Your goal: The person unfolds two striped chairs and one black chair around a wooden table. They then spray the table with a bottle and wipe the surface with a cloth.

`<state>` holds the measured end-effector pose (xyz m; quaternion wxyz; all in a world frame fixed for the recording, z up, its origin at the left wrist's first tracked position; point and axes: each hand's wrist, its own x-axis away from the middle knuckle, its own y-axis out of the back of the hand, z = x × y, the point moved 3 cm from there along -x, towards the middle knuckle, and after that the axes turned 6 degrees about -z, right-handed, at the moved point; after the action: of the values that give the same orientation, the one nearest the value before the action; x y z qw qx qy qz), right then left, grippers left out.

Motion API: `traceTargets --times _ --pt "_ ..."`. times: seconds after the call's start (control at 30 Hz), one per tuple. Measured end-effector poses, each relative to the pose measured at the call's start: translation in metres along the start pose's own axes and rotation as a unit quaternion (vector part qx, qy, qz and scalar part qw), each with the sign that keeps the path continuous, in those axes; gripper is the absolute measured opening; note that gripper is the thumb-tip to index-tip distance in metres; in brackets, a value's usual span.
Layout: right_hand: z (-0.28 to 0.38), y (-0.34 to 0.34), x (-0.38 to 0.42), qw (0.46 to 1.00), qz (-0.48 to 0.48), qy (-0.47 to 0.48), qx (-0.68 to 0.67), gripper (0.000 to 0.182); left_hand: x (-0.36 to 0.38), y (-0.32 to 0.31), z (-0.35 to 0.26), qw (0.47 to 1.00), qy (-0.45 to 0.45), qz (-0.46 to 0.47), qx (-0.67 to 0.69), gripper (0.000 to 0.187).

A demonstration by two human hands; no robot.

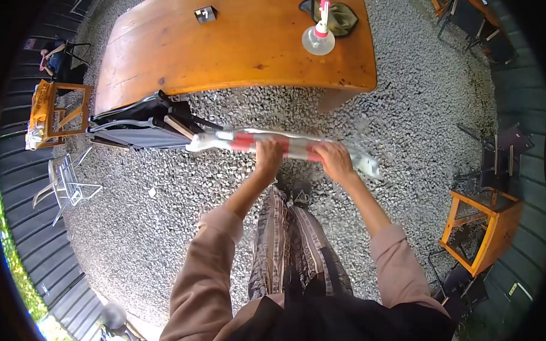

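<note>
A long red, white and grey striped cloth [296,148] is stretched sideways in front of my body, above the gravel. Both its pale ends are blurred by motion. My left hand [269,155] grips it left of the middle, fingers wrapped over the top. Farther right, my right hand [336,159] is closed on the same cloth. The cloth's left end overlaps the corner of a black folding chair [142,130] in this view. Beyond my hands is the near edge of a wooden table [221,58].
On the table stand a clear spray bottle [319,39], a dark olive cloth [341,19] and a small black number sign [205,15]. Gravel [166,204] covers the ground. A white folding chair [72,183] and wooden stool [66,114] are left, a wooden frame [482,229] right.
</note>
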<state>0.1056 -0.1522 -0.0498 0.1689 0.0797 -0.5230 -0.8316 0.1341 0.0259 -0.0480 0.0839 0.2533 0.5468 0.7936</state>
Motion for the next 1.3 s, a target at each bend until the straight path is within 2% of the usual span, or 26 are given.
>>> traceTargets --times 0.07,0.1,0.3,0.43,0.53,0.83,1.03,1.1,1.13,1.17,1.27,1.3 --pt "0.004 0.002 0.026 1.0 -0.004 0.0 0.002 0.038 0.02 0.001 -0.014 0.997 0.045 0.007 0.069 0.011" --pt "0.007 -0.001 0.035 1.0 0.012 -0.013 -0.004 0.031 0.03 -0.002 -0.02 0.995 0.052 0.007 0.079 0.012" --pt "0.012 -0.013 0.077 0.997 -0.021 0.054 0.056 0.026 0.076 -0.024 -0.057 0.985 0.118 0.009 0.125 0.017" --pt "0.012 -0.025 0.099 0.996 -0.021 0.077 0.044 0.025 0.095 -0.05 -0.081 0.986 0.123 0.037 0.106 0.025" --pt "0.019 -0.028 0.111 0.997 -0.009 0.074 0.025 0.025 0.112 -0.038 -0.084 0.989 0.126 0.036 0.076 0.021" --pt "0.056 -0.029 0.137 0.999 -0.012 0.041 0.012 0.024 0.152 -0.041 -0.083 0.987 0.116 0.051 0.101 0.012" --pt "0.037 -0.025 0.135 0.997 0.058 -0.033 -0.041 0.026 0.138 -0.047 -0.095 0.984 0.078 0.031 0.158 0.017" --pt "0.036 -0.018 0.126 0.993 0.079 -0.01 -0.092 0.028 0.129 -0.043 -0.091 0.981 0.076 0.019 0.175 0.016" --pt "0.039 -0.015 0.121 0.989 0.092 -0.001 -0.119 0.031 0.129 -0.042 -0.088 0.979 0.08 0.012 0.185 0.016" --pt "0.037 -0.018 0.117 0.985 0.119 0.001 -0.122 0.042 0.131 -0.042 -0.084 0.977 0.085 0.008 0.194 0.016" --pt "0.027 -0.033 0.101 0.93 0.24 -0.159 -0.228 0.045 0.135 -0.036 -0.072 0.965 0.045 -0.001 0.259 0.015" --pt "0.032 -0.038 0.094 0.942 0.215 -0.12 -0.228 0.048 0.139 -0.039 -0.072 0.96 0.062 -0.037 0.271 0.015"
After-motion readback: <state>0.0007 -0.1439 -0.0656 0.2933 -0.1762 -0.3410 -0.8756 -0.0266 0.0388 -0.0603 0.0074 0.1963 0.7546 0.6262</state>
